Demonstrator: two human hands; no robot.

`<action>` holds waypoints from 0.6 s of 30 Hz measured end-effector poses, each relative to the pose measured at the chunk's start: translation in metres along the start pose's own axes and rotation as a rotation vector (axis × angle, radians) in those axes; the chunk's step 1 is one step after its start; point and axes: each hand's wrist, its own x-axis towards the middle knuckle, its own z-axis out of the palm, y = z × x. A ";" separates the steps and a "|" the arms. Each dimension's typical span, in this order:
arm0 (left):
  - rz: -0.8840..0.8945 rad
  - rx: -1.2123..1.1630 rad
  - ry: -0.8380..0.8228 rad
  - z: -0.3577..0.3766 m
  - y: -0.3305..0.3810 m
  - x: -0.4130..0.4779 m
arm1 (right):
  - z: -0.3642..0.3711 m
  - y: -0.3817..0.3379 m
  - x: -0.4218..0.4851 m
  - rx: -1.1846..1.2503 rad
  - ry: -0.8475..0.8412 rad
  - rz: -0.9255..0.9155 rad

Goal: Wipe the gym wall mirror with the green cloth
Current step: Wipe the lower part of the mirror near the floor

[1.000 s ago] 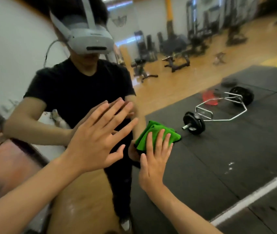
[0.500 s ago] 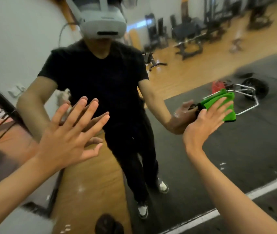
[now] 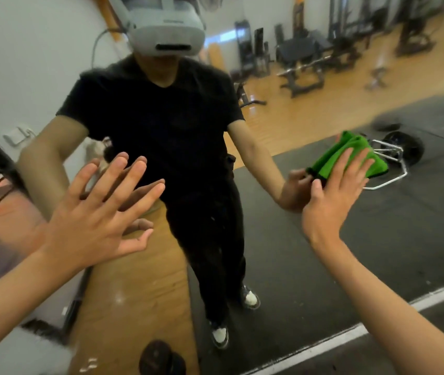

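Pressing the green cloth (image 3: 331, 155) to the wall mirror (image 3: 296, 253) with the right hand (image 3: 334, 196), fingers (image 3: 346, 163) straight.
Left hand (image 3: 91, 220) flat on the mirror, fingers spread; reflected hex bar (image 3: 394, 169) just beside the cloth.

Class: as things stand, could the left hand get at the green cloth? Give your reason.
Probably yes. The left hand is open and holds nothing, and only bare mirror lies between it and the green cloth, though the right hand covers part of it.
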 end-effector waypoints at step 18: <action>-0.021 -0.025 -0.037 -0.001 0.003 -0.003 | 0.012 -0.111 0.006 0.036 0.094 -0.095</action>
